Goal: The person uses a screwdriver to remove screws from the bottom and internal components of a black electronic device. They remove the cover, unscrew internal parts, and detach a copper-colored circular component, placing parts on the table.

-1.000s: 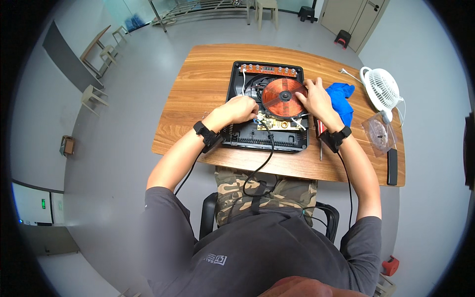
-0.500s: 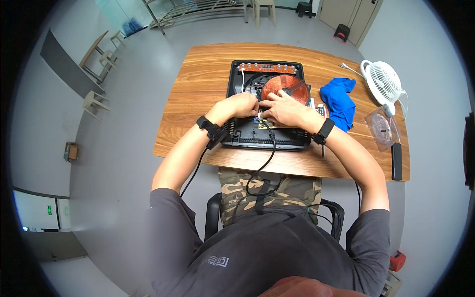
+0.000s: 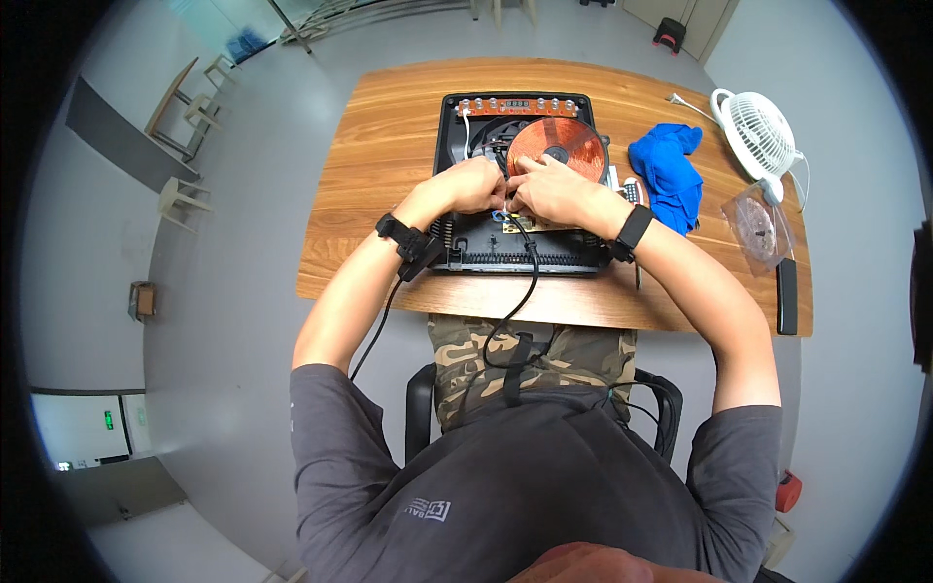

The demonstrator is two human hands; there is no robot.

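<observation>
An opened induction cooker's black housing [image 3: 476, 248] lies on the wooden table [image 3: 360, 175]. In it are a round copper coil [image 3: 578, 139], an orange control strip [image 3: 520, 107] at the far edge and a partly covered circuit board [image 3: 532, 225]. My left hand [image 3: 471, 185] is closed, fingertips pinched near the board and left of the coil. My right hand [image 3: 564, 191] meets it there, thumb and finger closed together, other fingers reaching over the coil's near edge. What the fingertips grip is hidden. A black power cord [image 3: 534, 277] runs from beneath them toward my lap.
Right of the housing lie a blue cloth [image 3: 667, 180] and a small keypad device [image 3: 631, 190]. Farther right are a white fan [image 3: 760, 136] with its cord, a clear plastic bag [image 3: 756, 228] and a long black block [image 3: 787, 296] at the table's edge.
The whole scene sits slightly higher in the picture. Both hands stay together at the same spot, and their fingertips are drawn a little closer.
</observation>
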